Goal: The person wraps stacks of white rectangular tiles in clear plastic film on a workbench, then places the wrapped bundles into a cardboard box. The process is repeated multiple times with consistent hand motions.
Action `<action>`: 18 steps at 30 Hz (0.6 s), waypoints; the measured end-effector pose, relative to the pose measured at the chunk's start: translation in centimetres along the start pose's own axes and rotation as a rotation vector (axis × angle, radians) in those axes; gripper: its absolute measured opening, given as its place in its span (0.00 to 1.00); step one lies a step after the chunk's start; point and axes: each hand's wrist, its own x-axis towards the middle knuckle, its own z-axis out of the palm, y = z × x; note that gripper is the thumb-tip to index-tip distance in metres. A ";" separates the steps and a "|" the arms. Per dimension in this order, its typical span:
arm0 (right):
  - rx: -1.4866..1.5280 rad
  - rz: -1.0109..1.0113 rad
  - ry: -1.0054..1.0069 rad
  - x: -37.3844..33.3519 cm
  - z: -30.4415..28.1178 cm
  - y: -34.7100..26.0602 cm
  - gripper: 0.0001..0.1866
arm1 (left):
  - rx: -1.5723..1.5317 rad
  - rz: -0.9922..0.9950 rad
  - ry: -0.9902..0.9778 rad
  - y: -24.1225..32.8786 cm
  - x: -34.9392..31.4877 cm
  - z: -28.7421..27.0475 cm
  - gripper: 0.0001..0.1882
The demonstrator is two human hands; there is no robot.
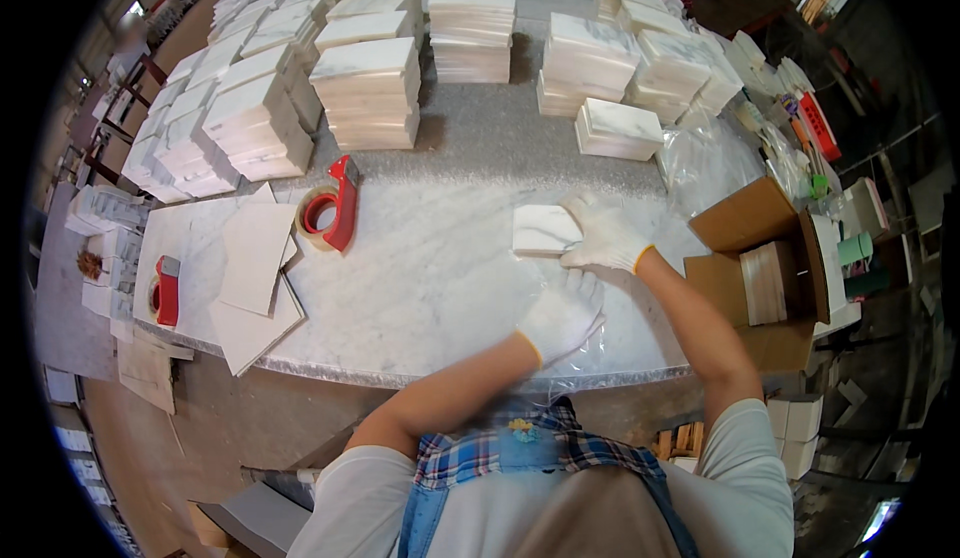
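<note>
Right hand [606, 235] clasps a veined marble tile [541, 229], seemingly steadying it; left hand [563, 318], grip unclear, covers plastic film [584, 358] by the table's [420, 288] near edge

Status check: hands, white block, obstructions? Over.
Right hand around right end of white block. Left hand at clear plastic. Nearest tape dispenser off left, not in the way.

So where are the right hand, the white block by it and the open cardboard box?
Right hand [606, 234]: head view, glove's back.
White block [543, 226]: head view, top face.
Open cardboard box [745, 216]: head view, brown flap.
</note>
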 end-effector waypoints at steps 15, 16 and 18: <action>-0.090 -0.104 0.030 0.0 1.5 0.5 0.48 | -0.081 -0.061 -0.015 0.8 -0.8 -0.3 0.27; -0.086 -0.098 0.030 0.0 1.6 0.5 0.49 | -0.079 -0.064 -0.028 0.8 -0.7 -0.5 0.28; -0.076 -0.092 0.045 -0.1 2.0 0.6 0.49 | -0.067 -0.059 -0.042 0.9 -0.7 -0.7 0.27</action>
